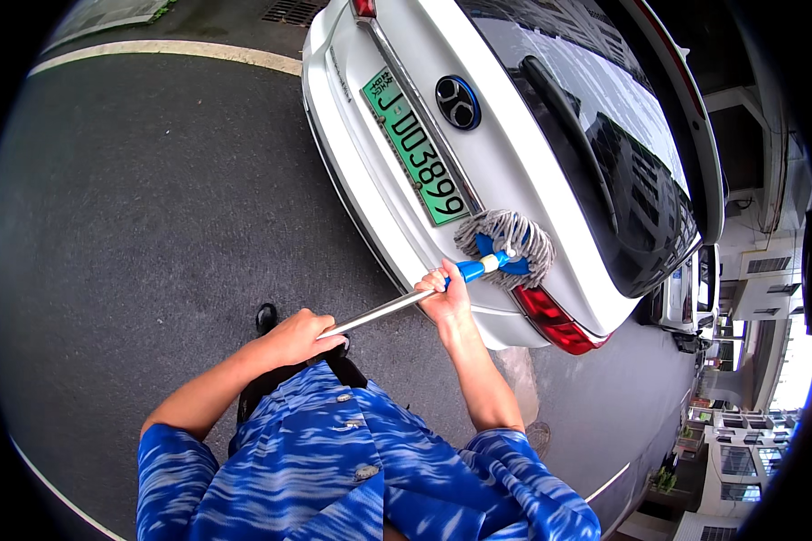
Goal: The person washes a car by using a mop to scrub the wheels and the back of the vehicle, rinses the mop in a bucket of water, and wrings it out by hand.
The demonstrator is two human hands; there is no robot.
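Note:
A mop with a shaggy grey string head [541, 243] rests against the rear of a white car [507, 159], beside the right end of the green licence plate [416, 152] and just above the red tail light [555, 321]. Its metal pole [375, 314] slants down towards my body. My right hand [444, 294] grips the pole near the blue plastic collar [470, 270]. Lower down, my left hand [298, 338] is wrapped around the pole's end, close to my waist. Part of the tailgate is hidden behind the mop head.
The rear window carries a black wiper [572, 132]. Dark asphalt [176, 203] lies to the left, with a pale kerb line [169, 47] beyond. Another white vehicle [680, 297] stands farther off at right, near buildings [737, 460]. My black shoe [266, 318] shows below the pole.

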